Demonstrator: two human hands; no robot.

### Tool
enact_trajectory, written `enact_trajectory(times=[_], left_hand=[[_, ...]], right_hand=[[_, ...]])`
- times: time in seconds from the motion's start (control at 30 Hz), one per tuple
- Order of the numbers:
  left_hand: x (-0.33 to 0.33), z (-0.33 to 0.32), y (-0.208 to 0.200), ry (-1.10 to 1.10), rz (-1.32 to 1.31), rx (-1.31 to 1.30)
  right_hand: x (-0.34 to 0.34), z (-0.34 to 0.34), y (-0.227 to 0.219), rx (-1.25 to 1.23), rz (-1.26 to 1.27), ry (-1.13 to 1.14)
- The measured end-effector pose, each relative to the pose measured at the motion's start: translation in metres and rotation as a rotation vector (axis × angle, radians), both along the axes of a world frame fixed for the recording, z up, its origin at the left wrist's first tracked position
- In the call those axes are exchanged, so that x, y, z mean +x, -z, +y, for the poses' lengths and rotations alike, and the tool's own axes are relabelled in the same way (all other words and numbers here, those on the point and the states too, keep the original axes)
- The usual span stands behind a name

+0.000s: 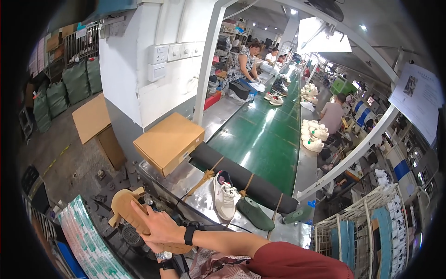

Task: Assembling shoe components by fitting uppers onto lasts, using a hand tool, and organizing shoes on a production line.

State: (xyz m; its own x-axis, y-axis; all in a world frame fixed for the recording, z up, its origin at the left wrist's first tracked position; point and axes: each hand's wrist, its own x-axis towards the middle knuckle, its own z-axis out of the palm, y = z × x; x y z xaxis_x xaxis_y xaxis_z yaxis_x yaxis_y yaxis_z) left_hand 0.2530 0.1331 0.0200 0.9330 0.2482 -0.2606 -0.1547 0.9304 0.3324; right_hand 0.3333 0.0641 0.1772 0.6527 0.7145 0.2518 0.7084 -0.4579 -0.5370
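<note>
Over the dark machinery at the lower left is a tan shoe-shaped piece (127, 211) with small tabs at its far end. Across its upper face lies my right hand (158, 225), index and middle fingers stretched and spread. A black band circles that wrist. My left hand (157, 249) is mostly hidden below the piece and my right hand, so its fingers do not show. Nearby, on the metal bench end (209, 197), stands a cream lace-up sneaker (225, 195). Beside it lies a dark green shoe last (255, 213), and another green last (297, 215) is farther right.
A closed cardboard box (169, 142) sits at the bench corner. Beyond a black roller (241, 176), a green conveyor belt (260, 135) runs away, carrying shoes. Cream shoes (313, 135) line its right side. People work farther along. Wire racks (362, 237) stand at right, stacked sheets (90, 237) at left.
</note>
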Motion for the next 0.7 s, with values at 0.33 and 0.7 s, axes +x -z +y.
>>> enact_trajectory(times=[0.33,0.7], left_hand=[[0.017,0.007,-0.034,0.064,-0.167,-0.007],[-0.155,0.035,-0.023,0.138,0.047,0.053]], right_hand=[[-0.032,-0.02,-0.011,0.036,-0.013,0.057],[-0.02,-0.012,0.072,0.709,1.865,-0.07]])
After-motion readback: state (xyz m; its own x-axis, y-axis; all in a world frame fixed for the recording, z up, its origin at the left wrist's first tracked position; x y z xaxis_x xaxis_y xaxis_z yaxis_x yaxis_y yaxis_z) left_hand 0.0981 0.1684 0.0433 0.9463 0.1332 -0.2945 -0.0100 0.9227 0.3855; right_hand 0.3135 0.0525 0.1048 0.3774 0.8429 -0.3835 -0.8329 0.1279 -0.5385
